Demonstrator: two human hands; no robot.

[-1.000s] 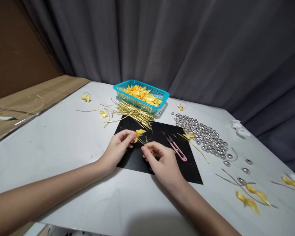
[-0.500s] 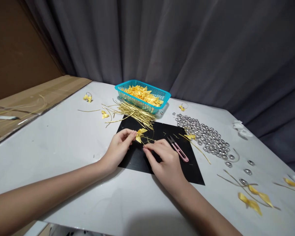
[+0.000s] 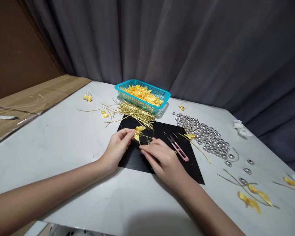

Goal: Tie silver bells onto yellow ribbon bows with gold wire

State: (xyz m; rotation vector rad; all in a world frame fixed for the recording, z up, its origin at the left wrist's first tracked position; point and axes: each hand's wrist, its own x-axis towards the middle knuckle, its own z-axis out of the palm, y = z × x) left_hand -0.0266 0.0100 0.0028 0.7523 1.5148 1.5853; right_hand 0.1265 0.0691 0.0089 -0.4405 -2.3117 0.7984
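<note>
Over a black mat, my left hand pinches a small yellow ribbon bow between thumb and fingertips. From the bow run thin gold cords. My right hand is closed at the fingertips on one gold cord, just right of and below the bow. Pink thread snips lie on the mat beside my right hand, blades pointing away. A bundle of gold cords lies at the mat's far edge, partly over it.
Behind the bundle stands a turquoise basket full of yellow bows. Many silver rings are spread to the right. Loose bows with cords lie at the near right, and a crumpled white tissue at the far right.
The bow has tilted in my left fingers. My right hand has shifted slightly left with the cord, which now hangs more steeply below the bow.
</note>
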